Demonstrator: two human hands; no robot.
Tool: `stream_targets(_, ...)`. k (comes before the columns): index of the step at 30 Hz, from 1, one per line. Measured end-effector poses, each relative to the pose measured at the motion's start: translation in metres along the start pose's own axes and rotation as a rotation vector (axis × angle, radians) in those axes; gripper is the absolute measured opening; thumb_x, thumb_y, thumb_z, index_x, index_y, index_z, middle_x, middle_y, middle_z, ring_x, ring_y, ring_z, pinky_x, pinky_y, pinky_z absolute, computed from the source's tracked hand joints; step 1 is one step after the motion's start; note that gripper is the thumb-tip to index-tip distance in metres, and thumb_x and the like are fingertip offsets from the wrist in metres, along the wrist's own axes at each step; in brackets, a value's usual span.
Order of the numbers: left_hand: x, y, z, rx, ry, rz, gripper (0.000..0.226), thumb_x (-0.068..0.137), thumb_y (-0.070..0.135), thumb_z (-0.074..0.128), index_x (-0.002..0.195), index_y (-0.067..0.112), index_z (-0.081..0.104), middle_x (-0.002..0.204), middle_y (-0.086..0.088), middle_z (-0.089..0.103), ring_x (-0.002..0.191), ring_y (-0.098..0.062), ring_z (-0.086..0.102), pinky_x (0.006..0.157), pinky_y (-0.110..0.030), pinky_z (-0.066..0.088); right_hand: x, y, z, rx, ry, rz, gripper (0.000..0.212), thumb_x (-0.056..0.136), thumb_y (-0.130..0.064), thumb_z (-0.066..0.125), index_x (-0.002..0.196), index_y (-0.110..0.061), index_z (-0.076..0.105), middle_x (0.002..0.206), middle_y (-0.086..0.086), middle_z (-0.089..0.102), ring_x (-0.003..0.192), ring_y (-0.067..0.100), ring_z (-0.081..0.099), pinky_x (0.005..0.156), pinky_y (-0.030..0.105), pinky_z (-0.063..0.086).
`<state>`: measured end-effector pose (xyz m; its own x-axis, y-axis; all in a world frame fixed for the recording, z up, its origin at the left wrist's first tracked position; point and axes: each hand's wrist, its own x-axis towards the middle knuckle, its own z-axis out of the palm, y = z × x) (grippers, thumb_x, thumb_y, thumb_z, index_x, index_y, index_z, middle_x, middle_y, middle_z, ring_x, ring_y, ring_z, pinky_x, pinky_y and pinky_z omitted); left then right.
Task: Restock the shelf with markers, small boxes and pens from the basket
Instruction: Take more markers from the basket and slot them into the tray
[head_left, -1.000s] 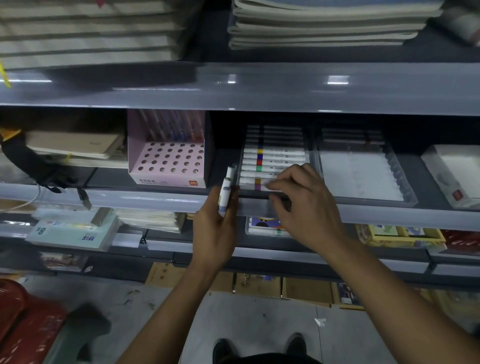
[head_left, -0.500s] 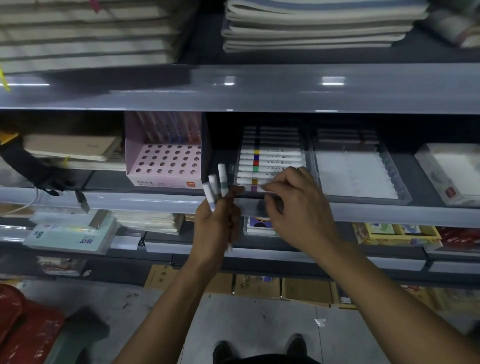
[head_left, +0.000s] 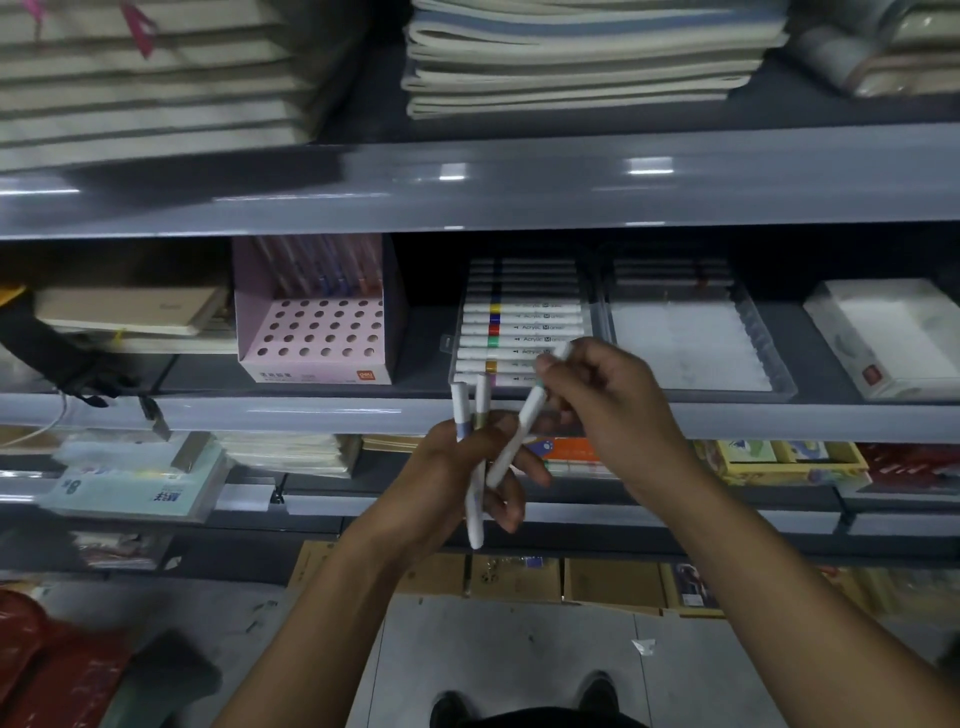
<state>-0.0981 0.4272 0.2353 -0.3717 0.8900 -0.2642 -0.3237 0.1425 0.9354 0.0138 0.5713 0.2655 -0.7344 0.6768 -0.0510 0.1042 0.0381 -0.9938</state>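
Observation:
My left hand (head_left: 457, 467) is closed around two white markers (head_left: 475, 488) held upright just below the grey shelf edge (head_left: 311, 415). My right hand (head_left: 613, 410) pinches the top of a third white marker (head_left: 514, 441), which slants down across my left fingers. Behind both hands a clear tray (head_left: 519, 332) on the shelf holds several white acrylic markers lying in a row with coloured bands. The front of that row is partly hidden by my right hand.
A pink pen holder with round holes (head_left: 317, 332) stands left of the tray. A second clear tray (head_left: 691, 338) and a white box (head_left: 888, 338) lie to the right. Notebook stacks (head_left: 571, 57) fill the shelf above. A red basket (head_left: 36, 660) shows at bottom left.
My right hand has left the tray's front row and come back to my left hand, where it now grips one marker. My left hand has fanned its markers apart.

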Motion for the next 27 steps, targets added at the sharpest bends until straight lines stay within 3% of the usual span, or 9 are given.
stream_targets(2,0.005,-0.004,0.000,0.099,0.120,0.022,0.034,0.109,0.028,0.048,0.112,0.004,0.072,0.073,-0.012,0.068,0.050,-0.020,0.045,0.050,-0.030,0.038,0.001,0.000,-0.010,-0.003,0.119,0.005,0.027,0.100,-0.029,0.065,0.098,-0.002,0.068,0.069,0.002,0.066,0.061,0.010,0.064,0.065,0.028,0.056)
stream_targets(4,0.009,-0.006,0.001,0.139,0.191,0.057,0.036,0.108,0.029,0.052,0.088,0.009,0.073,0.062,-0.014,0.049,0.050,-0.020,0.034,0.052,-0.036,0.025,0.003,0.001,-0.019,0.011,0.190,0.002,0.027,0.100,-0.032,0.066,0.094,-0.006,0.068,0.068,0.004,0.070,0.060,0.012,0.062,0.068,0.033,0.055)
stream_targets(7,0.014,-0.003,0.010,0.152,0.259,0.094,0.045,0.107,0.030,0.055,0.065,0.024,0.068,0.064,-0.015,0.040,0.051,-0.020,0.033,0.050,-0.032,0.025,0.002,0.002,-0.029,-0.021,0.221,0.002,0.031,0.099,-0.035,0.066,0.093,-0.005,0.068,0.070,0.005,0.072,0.062,0.013,0.062,0.072,0.039,0.055)
stream_targets(10,0.018,0.002,0.023,0.199,0.337,0.117,0.039,0.107,0.032,0.056,0.072,0.017,0.066,0.060,-0.008,0.046,0.048,-0.015,0.038,0.045,-0.027,0.030,0.001,0.008,-0.043,-0.088,0.272,-0.060,0.025,0.098,-0.037,0.067,0.094,-0.013,0.070,0.078,0.003,0.071,0.073,0.016,0.066,0.078,0.043,0.056)
stream_targets(13,0.023,0.006,0.035,0.167,0.363,0.141,0.034,0.107,0.031,0.054,0.081,0.011,0.061,0.057,-0.002,0.045,0.048,-0.014,0.035,0.047,-0.030,0.028,0.001,0.015,-0.060,-0.259,0.305,-0.198,0.015,0.096,-0.036,0.069,0.103,-0.023,0.069,0.092,-0.004,0.068,0.088,0.012,0.064,0.081,0.030,0.054)
stream_targets(19,0.035,0.010,0.054,0.158,0.374,0.148,0.046,0.108,0.031,0.054,0.066,0.024,0.070,0.054,0.003,0.041,0.044,-0.010,0.032,0.044,-0.025,0.027,-0.003,0.013,-0.084,-0.673,0.391,-0.546,0.048,0.087,-0.020,0.078,0.132,-0.016,0.062,0.134,0.005,0.051,0.127,0.020,0.048,0.102,0.011,0.036)
stream_targets(21,0.041,0.010,0.059,0.209,0.399,0.156,0.039,0.107,0.032,0.056,0.069,0.020,0.059,0.051,0.008,0.043,0.043,-0.008,0.035,0.045,-0.025,0.031,-0.004,0.011,-0.090,-0.774,0.360,-0.622,0.046,0.088,-0.019,0.078,0.132,-0.013,0.064,0.133,0.007,0.051,0.127,0.022,0.047,0.101,0.019,0.040)
stream_targets(24,0.050,0.008,0.068,0.281,0.406,0.170,0.038,0.105,0.034,0.059,0.074,0.014,0.052,0.052,0.005,0.044,0.046,-0.012,0.038,0.051,-0.029,0.032,-0.002,0.015,-0.098,-0.956,0.212,-0.753,0.025,0.091,-0.017,0.076,0.115,-0.011,0.073,0.117,0.005,0.062,0.112,0.023,0.055,0.088,0.035,0.052)
stream_targets(27,0.057,0.007,0.079,0.331,0.387,0.189,0.037,0.106,0.034,0.057,0.076,0.014,0.053,0.052,0.006,0.044,0.046,-0.011,0.038,0.052,-0.032,0.032,0.000,0.020,-0.107,-1.043,0.144,-0.815,0.016,0.093,-0.013,0.074,0.108,-0.010,0.077,0.106,0.004,0.067,0.101,0.024,0.060,0.077,0.039,0.055)
